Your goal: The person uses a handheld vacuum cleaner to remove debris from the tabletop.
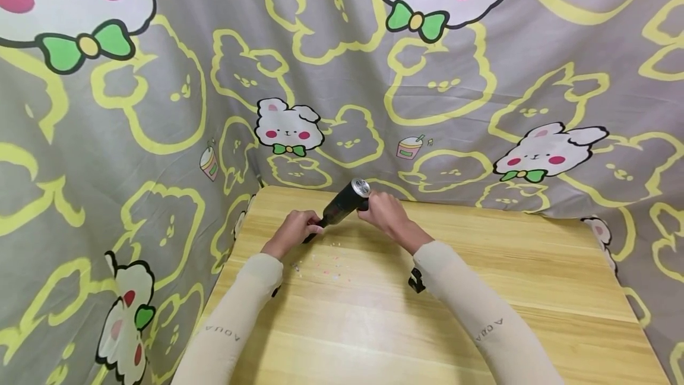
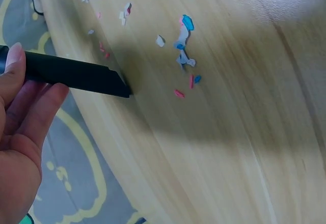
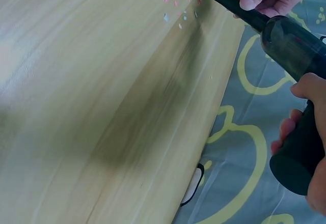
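Observation:
A black handheld vacuum cleaner [image 1: 342, 204] with a silver end cap slants over the far part of the wooden table. My right hand [image 1: 391, 218] grips its handle [image 3: 298, 152], fingers wrapped round. My left hand [image 1: 293, 232] pinches the long flat nozzle [image 2: 76, 74] between thumb and fingers. In the left wrist view the slanted nozzle tip is close over the tabletop. Small pink, blue and whitish paper scraps [image 2: 183, 46] lie scattered near the tip. Through the dark see-through body [image 3: 290, 40], a faint reddish bit shows in the right wrist view.
The wood-grain table [image 1: 481, 290] ends at a grey curtain [image 1: 443, 94] with yellow outlines and cartoon bears, hung along its back and sides. Black wrist mounts [image 1: 416, 280] sit at the sleeves. Several scraps lie near the table's left edge.

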`<move>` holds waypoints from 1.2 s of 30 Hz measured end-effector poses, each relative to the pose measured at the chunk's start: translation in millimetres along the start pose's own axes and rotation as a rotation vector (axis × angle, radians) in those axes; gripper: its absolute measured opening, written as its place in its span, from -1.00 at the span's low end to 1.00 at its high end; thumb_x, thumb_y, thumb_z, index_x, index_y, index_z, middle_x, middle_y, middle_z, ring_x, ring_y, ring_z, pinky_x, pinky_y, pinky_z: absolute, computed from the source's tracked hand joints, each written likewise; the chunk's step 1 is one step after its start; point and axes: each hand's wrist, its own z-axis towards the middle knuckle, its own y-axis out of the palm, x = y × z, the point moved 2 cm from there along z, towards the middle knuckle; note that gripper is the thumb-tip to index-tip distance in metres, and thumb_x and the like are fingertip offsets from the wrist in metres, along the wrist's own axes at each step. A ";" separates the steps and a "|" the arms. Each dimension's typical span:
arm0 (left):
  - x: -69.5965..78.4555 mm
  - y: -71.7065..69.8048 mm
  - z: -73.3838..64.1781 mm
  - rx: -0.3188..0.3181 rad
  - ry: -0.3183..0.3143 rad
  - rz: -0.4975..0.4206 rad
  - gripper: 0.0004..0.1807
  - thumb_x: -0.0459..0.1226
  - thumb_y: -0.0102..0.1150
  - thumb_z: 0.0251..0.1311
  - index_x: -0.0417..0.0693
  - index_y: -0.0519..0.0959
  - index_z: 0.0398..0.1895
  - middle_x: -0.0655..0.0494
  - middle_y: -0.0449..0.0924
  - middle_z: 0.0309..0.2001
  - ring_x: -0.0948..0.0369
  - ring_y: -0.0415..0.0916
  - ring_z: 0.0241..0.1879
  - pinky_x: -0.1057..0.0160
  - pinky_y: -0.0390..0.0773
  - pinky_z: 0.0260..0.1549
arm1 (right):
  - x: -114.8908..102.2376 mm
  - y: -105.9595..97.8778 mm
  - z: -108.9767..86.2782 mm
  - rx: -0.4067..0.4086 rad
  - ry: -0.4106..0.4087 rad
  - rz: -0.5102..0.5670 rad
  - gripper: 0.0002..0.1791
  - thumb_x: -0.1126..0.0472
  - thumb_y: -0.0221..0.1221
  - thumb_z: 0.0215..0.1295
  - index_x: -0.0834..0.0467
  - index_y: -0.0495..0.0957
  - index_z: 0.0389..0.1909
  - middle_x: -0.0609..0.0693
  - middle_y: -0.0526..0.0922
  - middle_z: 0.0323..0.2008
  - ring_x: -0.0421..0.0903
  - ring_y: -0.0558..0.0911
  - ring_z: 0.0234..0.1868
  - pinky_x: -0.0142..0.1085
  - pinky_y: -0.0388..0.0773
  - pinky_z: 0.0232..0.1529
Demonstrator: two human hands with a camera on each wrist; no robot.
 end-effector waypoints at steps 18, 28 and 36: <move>14.6 7.9 13.8 -0.030 0.024 -0.019 -0.77 -0.22 0.42 0.27 -0.14 0.74 -0.10 -0.02 0.81 -0.18 0.14 0.75 -0.19 0.13 0.74 -0.11 | 20.3 -4.2 -8.8 0.019 0.017 -0.005 -0.65 0.00 0.35 0.23 0.20 0.51 -0.40 0.07 0.59 -0.58 -0.05 0.52 -0.60 -0.20 0.46 -0.61; 24.6 16.1 21.4 -0.042 0.061 0.004 -0.75 -0.19 0.42 0.26 -0.15 0.74 -0.10 -0.02 0.81 -0.19 0.16 0.74 -0.23 0.16 0.73 -0.14 | 33.8 -7.4 -18.6 0.011 0.055 0.013 -0.66 0.01 0.33 0.23 0.21 0.50 -0.38 0.05 0.57 -0.55 -0.08 0.49 -0.61 -0.23 0.42 -0.64; 37.1 23.5 28.5 -0.070 0.087 0.000 -0.80 -0.18 0.40 0.28 -0.11 0.75 -0.16 0.03 0.80 -0.26 0.21 0.70 -0.29 0.19 0.71 -0.18 | 45.3 -13.1 -30.5 0.016 0.081 0.022 -0.62 0.04 0.38 0.23 0.28 0.54 -0.25 0.13 0.65 -0.52 -0.05 0.55 -0.60 -0.21 0.50 -0.61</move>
